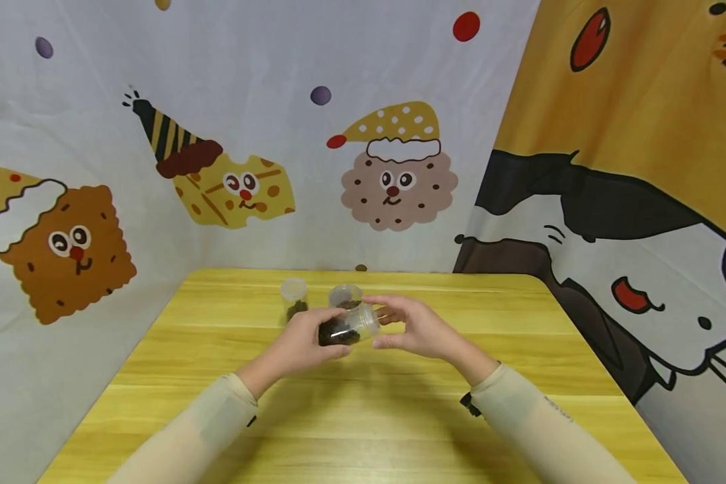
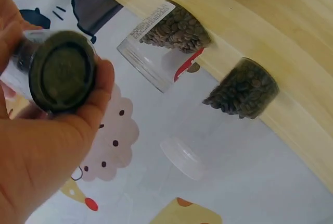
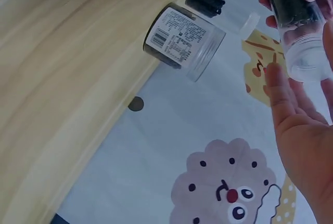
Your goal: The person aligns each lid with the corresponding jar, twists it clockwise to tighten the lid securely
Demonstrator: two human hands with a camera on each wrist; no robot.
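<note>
My left hand (image 1: 302, 337) grips a clear plastic jar (image 1: 341, 329) partly filled with dark beans, lying nearly sideways above the table. The jar's dark base (image 2: 63, 73) faces the left wrist view, and its clear ridged end (image 3: 308, 60) points toward my right hand (image 1: 422, 327). That right hand is spread around this end, fingers and thumb apart. Just behind stands a wider labelled jar (image 3: 179, 39) part full of coffee beans. To its left is a slim clear jar (image 2: 247, 91), also with beans in the bottom and a whitish lid (image 2: 183, 159) on top.
The wooden table (image 1: 363, 430) reaches back to a cloth backdrop (image 1: 248, 67) printed with cartoon food. A yellow cloth with a cartoon animal (image 1: 635, 269) hangs along the right side. Both standing jars are near the table's far edge.
</note>
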